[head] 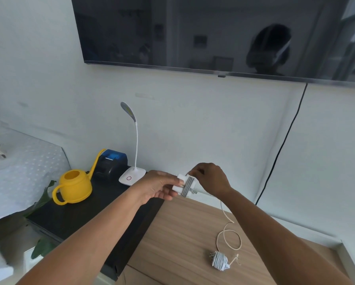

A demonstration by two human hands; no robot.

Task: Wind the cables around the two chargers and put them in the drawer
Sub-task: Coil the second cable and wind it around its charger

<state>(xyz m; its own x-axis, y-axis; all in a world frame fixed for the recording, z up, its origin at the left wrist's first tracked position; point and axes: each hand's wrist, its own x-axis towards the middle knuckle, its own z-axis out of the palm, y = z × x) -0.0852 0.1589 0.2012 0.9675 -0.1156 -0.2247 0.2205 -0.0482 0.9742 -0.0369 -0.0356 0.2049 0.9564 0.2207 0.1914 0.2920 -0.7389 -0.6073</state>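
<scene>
Wound charger (pixel 219 262) on woodgrain top (pixel 172 233); left hand (pixel 156 187) gripping square white charger (pixel 186 185)

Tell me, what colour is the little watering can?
Yellow plastic watering can: bright yellow, seen in the head view.
</scene>
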